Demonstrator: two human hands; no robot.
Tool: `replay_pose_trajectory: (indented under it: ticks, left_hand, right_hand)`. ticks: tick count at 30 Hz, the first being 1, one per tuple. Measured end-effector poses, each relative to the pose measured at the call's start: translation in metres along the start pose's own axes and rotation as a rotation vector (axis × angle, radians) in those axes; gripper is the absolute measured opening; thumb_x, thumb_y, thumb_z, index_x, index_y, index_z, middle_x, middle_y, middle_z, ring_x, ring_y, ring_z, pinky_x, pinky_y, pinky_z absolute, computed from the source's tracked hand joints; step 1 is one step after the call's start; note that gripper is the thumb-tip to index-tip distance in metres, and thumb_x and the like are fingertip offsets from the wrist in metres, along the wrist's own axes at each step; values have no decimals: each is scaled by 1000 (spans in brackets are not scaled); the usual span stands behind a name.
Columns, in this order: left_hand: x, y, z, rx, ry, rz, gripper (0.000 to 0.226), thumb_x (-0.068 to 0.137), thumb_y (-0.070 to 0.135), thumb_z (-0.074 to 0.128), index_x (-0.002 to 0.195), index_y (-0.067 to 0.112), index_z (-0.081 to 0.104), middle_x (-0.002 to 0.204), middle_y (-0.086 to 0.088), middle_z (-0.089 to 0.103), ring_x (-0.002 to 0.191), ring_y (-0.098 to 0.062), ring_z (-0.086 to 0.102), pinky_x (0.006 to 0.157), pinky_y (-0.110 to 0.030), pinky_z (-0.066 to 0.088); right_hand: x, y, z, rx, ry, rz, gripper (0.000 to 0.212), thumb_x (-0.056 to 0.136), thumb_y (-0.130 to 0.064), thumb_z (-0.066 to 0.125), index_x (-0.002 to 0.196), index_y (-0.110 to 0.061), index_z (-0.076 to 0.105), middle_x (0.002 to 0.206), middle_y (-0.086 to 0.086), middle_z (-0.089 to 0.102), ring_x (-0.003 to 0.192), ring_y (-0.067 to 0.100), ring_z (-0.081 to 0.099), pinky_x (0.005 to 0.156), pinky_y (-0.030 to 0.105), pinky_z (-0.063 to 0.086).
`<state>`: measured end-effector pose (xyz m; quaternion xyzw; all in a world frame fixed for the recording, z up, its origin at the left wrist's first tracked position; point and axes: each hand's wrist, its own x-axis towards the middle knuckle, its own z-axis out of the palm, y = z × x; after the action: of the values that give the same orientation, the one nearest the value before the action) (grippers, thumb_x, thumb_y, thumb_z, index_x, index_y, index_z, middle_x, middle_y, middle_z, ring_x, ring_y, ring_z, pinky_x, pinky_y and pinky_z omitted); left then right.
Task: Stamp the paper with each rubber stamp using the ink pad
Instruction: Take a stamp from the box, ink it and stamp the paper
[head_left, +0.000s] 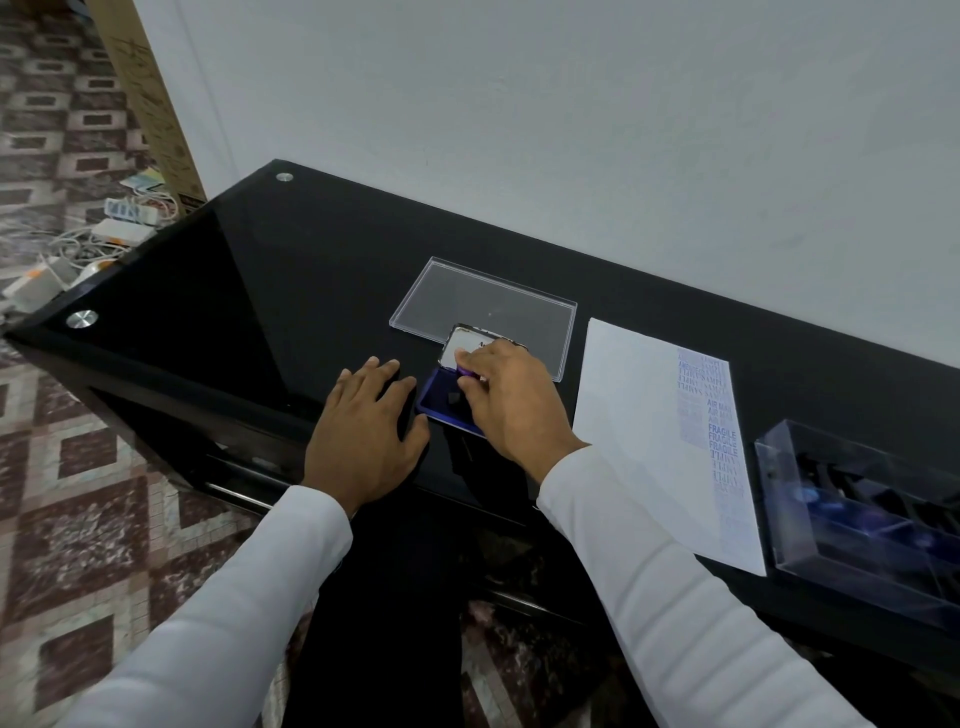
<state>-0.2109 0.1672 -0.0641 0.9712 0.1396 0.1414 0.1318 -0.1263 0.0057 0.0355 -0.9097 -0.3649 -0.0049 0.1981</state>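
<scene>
A blue ink pad lies open on the black glass table, its lid raised behind it. My right hand pinches a purple rubber stamp and holds it down on the pad. My left hand rests flat on the table, fingers spread, touching the pad's left edge. To the right lies the white paper, with rows of blue stamped words such as "AIR MAIL" and "FRAGILE" along its right side.
A clear plastic lid lies flat behind the ink pad. A clear box holding several dark stamps stands at the right, beyond the paper. A wall runs close behind the table. Cables and power strips lie on the floor at left.
</scene>
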Motion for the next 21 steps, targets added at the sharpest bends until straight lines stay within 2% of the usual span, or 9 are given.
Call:
replay_pose_trajectory:
  ticks: [8,11,14,21]
  left_hand:
    - [0,1,0,4,-2,-2,59,92,51,44,141,20,56,154,-7,46,148,-27,33,124,-48,20]
    - [0,1,-1,-6,-3,-1,58,93,50,46,140,20,56,154,-8,47,148,-27,34,124,-48,20]
    - [0,1,-2,-7,-6,-1,59,92,51,45,141,20,56,154,-8,46,148,-27,33,124,-49,20]
    - [0,0,-1,-11,-6,0,57,93,51,47,141,20,55,154,-7,45,149,-27,32,124,-48,19]
  right_hand:
    - [-4,2,3,96,48,42,26,90,-22,67,115,-15,70,112,2,67,103,16,59,93,30,52]
    - [-4,3,3,95,46,45,27,91,-23,65,117,-15,69,115,2,67,106,17,59,93,26,47]
    - [-2,3,4,58,40,29,31,96,-24,60,125,-16,67,122,4,66,113,19,57,99,28,44]
    - [2,1,1,6,-9,12,28,101,-22,53,124,-11,66,123,10,66,114,22,58,99,29,42]
